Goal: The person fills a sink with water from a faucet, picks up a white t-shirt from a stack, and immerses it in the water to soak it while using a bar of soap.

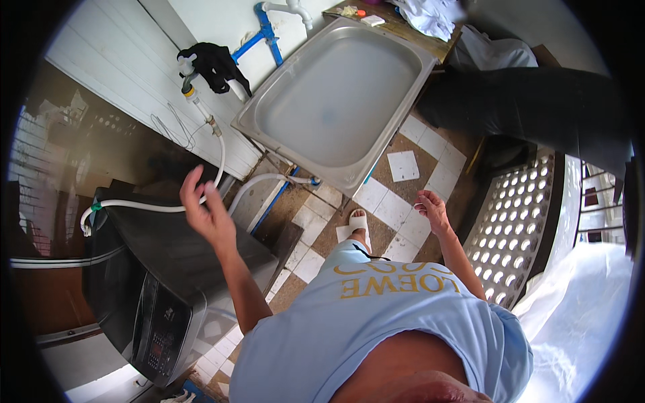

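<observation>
My left hand (209,213) is raised over the black washing machine (181,248), its fingers apart and nothing in them. Just behind it runs a white hose (151,207), which leads from the wall tap (188,84) to the machine. My right hand (435,209) hangs in the air above the tiled floor, fingers loosely bent, with nothing visible in it. Ahead of both hands stands a wide metal sink (245,121) holding cloudy greyish water (336,94). Neither hand touches the sink.
A black cloth (211,64) hangs by the tap, near blue pipes (265,33). Light laundry (430,15) lies on a wooden surface (447,48) behind the sink. To the right are a large dark covered object (531,101) and a perforated panel (514,221). A grey drain hose (259,180) runs below the sink.
</observation>
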A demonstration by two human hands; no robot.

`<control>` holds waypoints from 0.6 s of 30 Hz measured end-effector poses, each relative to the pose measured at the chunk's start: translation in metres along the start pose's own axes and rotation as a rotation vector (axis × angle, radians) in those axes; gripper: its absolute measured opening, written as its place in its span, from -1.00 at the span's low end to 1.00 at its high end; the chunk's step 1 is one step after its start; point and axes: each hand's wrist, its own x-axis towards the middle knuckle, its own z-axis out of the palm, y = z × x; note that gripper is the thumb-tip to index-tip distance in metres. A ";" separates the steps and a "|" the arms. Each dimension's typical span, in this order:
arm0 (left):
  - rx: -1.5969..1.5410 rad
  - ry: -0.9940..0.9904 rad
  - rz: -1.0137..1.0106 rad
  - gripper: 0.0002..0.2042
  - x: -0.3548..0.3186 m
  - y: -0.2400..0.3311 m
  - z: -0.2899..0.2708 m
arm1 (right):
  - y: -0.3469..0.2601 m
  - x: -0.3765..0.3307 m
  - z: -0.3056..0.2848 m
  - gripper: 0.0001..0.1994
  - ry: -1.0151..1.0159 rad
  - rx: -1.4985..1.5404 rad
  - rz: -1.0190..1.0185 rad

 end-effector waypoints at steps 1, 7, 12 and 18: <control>-0.077 -0.039 0.031 -0.72 0.022 0.002 0.031 | -0.008 0.012 -0.001 -0.79 -0.033 -0.039 0.001; 0.011 -0.164 0.575 -0.62 0.164 0.010 0.217 | -0.021 0.065 -0.072 -0.79 -0.041 -0.315 0.102; 0.231 -0.358 0.600 -0.72 0.230 -0.023 0.306 | 0.065 0.064 -0.195 -0.73 0.247 -0.352 0.320; 0.374 -0.440 0.531 -0.79 0.260 0.006 0.328 | 0.159 0.039 -0.287 -0.76 0.267 -0.422 0.508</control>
